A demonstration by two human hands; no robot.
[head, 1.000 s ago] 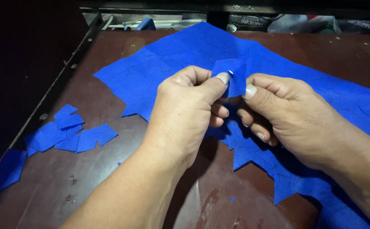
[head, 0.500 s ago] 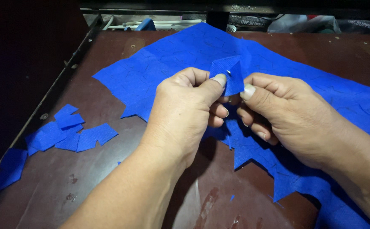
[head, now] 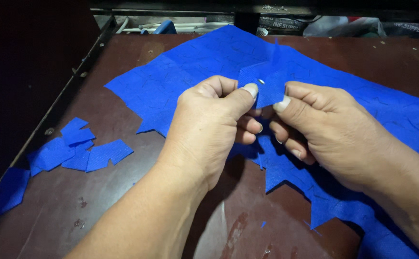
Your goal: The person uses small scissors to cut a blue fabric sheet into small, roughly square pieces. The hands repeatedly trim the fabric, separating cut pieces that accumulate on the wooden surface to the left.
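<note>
A worn, dark reddish-brown table [head: 99, 211], scuffed and glossed by overhead light, is bounded on the left by a dark metal rail [head: 56, 115], while deep shadow and cluttered bags [head: 343, 26] are seen beyond its far edge.

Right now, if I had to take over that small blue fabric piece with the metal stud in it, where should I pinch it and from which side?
Probably its top edge, coming from above and the far side. The small blue piece is held upright, the left hand and right hand pinch its lower corners, and the stud sits near the middle. Only the upper edge stands free.
</note>
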